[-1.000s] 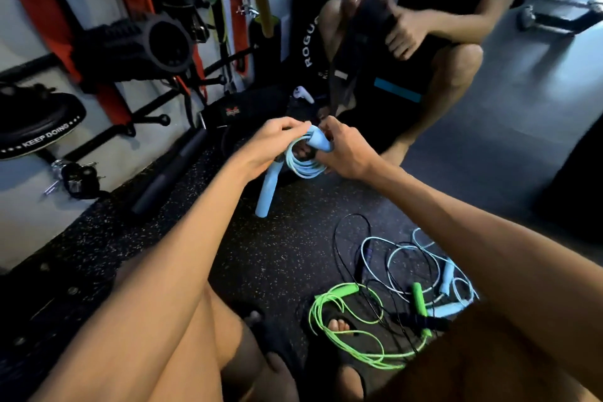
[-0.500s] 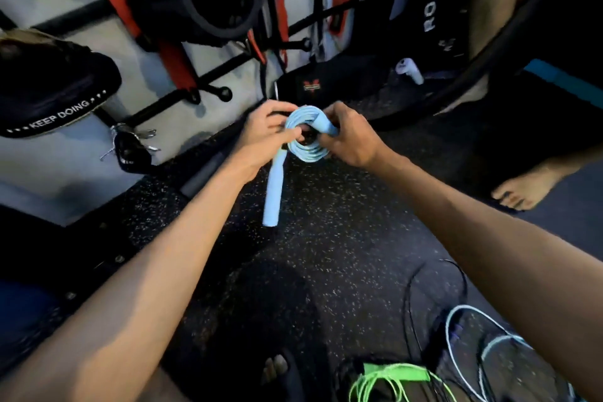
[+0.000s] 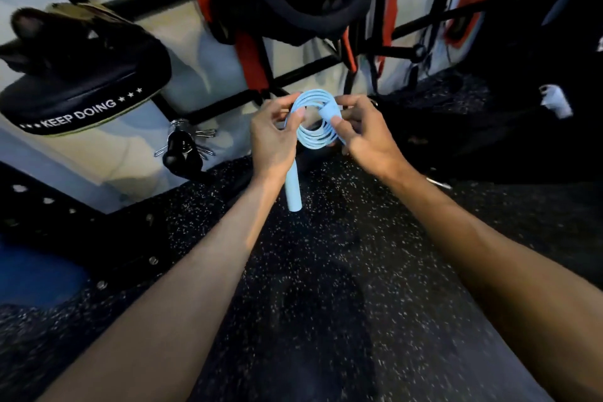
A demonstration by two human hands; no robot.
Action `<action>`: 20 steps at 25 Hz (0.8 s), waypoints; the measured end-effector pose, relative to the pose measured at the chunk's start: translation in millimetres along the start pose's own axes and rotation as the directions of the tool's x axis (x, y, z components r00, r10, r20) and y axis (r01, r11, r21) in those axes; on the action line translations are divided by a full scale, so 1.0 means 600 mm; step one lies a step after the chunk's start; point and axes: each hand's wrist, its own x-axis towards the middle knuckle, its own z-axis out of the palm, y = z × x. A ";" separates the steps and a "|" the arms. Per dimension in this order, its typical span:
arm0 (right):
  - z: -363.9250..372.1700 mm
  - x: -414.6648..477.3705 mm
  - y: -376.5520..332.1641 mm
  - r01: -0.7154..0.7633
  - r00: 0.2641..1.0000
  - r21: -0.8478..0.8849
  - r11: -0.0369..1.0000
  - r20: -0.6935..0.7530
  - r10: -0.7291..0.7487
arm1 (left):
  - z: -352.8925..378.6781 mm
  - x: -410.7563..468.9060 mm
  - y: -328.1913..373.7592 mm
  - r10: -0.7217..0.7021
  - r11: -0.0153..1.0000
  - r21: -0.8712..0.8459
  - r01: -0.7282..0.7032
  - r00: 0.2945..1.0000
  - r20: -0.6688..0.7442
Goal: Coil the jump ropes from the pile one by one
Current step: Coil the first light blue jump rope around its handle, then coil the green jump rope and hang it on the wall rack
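Light-blue jump rope [image 3: 314,140] is held in the air, right of the black pad [image 3: 81,98] lettered KEEP DOING and a little lower in the view, above the speckled floor [image 3: 326,271]. The rope is gathered into a small round coil of several loops.

Left hand [image 3: 272,140]: thumb and fingers are pinched on the side of the coil nearer the pad. Right hand [image 3: 367,140]: fingers are curled and pinched on the side away from the pad, where the upper handle [image 3: 329,112] is laid across the loops. The lower handle [image 3: 292,190] hangs straight down under the left hand.

Step judged to be in hand: securing the finished coil. The loops are best kept flat and stacked under the left pinch while the upper handle is tucked through the centre and drawn snug. That pinch should not be let go until tension is felt, or the loops may spring apart. The pile is not in view.
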 end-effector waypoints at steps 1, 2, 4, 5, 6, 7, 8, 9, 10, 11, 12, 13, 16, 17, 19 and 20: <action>0.012 0.012 0.010 0.020 0.999 -0.029 0.999 -0.027 -0.021 | 0.002 0.012 -0.012 0.018 0.999 0.040 -0.017 1.000 -0.014; 0.023 0.023 0.021 0.048 0.997 -0.075 0.996 -0.059 -0.052 | 0.005 0.023 -0.022 0.036 0.996 0.080 -0.034 0.999 -0.018; 0.045 0.045 0.037 0.089 0.984 -0.173 0.981 -0.136 -0.113 | 0.007 0.045 -0.040 0.081 0.988 0.131 -0.078 0.997 -0.018; 0.055 0.055 0.045 0.095 0.977 -0.210 0.973 -0.170 -0.132 | 0.007 0.055 -0.049 0.114 0.981 0.160 -0.108 0.993 -0.024; 0.062 0.064 0.051 0.096 0.970 -0.232 0.968 -0.199 -0.144 | 0.006 0.062 -0.056 0.136 0.974 0.189 -0.127 0.990 -0.036; 0.072 0.076 0.058 0.094 0.964 -0.233 0.968 -0.220 -0.147 | 0.005 0.071 -0.068 0.149 0.971 0.199 -0.135 0.987 -0.055; 0.082 0.087 0.065 0.097 0.960 -0.214 0.972 -0.237 -0.148 | 0.006 0.081 -0.081 0.143 0.973 0.192 -0.127 0.987 -0.072; 0.084 0.092 0.070 0.095 0.957 -0.184 0.978 -0.253 -0.141 | 0.010 0.089 -0.088 0.129 0.979 0.169 -0.113 0.988 -0.082; 0.088 0.097 0.077 0.089 0.955 -0.160 0.983 -0.266 -0.130 | 0.012 0.098 -0.096 0.117 0.983 0.153 -0.103 0.989 -0.090; 0.098 0.103 0.086 0.082 0.954 -0.148 0.986 -0.275 -0.120 | 0.014 0.107 -0.108 0.120 0.982 0.155 -0.103 0.988 -0.099; 0.107 0.111 0.094 0.068 0.954 -0.151 0.986 -0.280 -0.109 | 0.015 0.116 -0.120 0.134 0.976 0.184 -0.113 0.985 -0.105; 0.114 0.120 0.101 0.050 0.953 -0.156 0.986 -0.288 -0.094 | 0.016 0.125 -0.131 0.164 0.965 0.225 -0.138 0.981 -0.099; 0.141 0.143 0.108 -0.016 0.956 -0.159 0.987 -0.291 -0.032 | 0.006 0.150 -0.164 0.198 0.910 0.366 -0.193 0.980 0.024; 0.149 0.148 0.108 -0.056 0.964 -0.178 0.982 -0.268 0.006 | 0.003 0.164 -0.178 0.156 0.899 0.402 -0.174 0.985 0.076; 0.160 0.156 0.107 -0.143 0.984 -0.277 0.950 -0.145 0.106 | -0.003 0.186 -0.202 0.082 0.821 0.547 -0.166 0.981 0.176; 0.161 0.160 0.106 -0.179 0.984 -0.337 0.924 -0.070 0.165 | -0.003 0.189 -0.203 0.056 0.739 0.644 -0.195 0.972 0.230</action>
